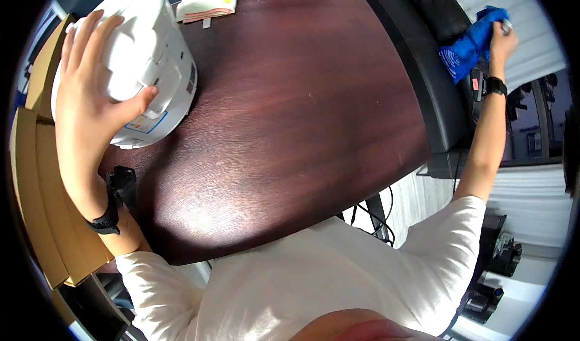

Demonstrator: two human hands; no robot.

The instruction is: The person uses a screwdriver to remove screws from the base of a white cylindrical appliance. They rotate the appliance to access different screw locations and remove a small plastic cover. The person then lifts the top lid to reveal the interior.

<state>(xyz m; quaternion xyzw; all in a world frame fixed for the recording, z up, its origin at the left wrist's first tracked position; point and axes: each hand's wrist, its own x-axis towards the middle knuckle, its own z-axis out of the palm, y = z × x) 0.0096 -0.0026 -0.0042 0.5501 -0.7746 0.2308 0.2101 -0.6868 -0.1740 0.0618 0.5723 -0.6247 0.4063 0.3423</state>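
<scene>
Head view | white rice cooker (145,51) at 10 o'clock on dark wooden table (290,117) | left hand (90,105) spread flat over its lid, thumb against the side | right hand (501,39) at 2 o'clock, closed around blue cloth (468,48), off the table | folded cloths (208,0) at 12 o'clock

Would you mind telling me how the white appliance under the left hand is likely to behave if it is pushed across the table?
The white appliance looks rigid, bulky plastic, so it should not flex. The dark table is glossy, so it may slide easily. The left hand steadies it on top; pushed high, it might tip.
</scene>
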